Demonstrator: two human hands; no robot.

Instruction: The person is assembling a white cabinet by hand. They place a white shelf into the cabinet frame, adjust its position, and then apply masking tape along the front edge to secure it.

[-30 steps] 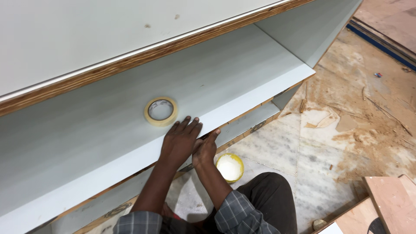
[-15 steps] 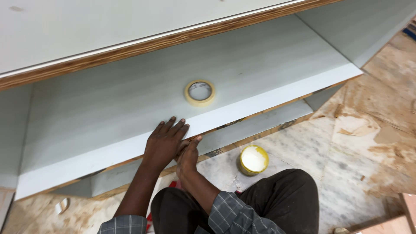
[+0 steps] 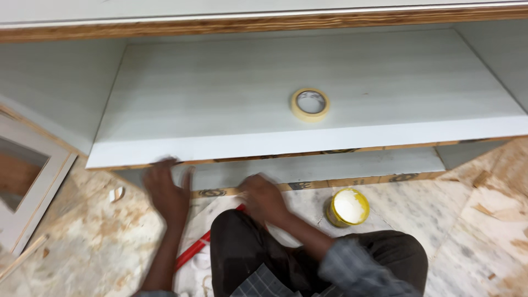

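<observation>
Left hand spread flat under the shelf edge, lower left; right hand blurred, grip unclear; tape and tin untouched.

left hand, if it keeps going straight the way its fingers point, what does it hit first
The left hand points up and away from the person, its fingertips at the front edge of the pale grey laminated shelf board. That edge would likely be met first, though motion blur hides whether they already touch.

Pale grey panel, cream tape roll, yellow tin, red strip.
</observation>
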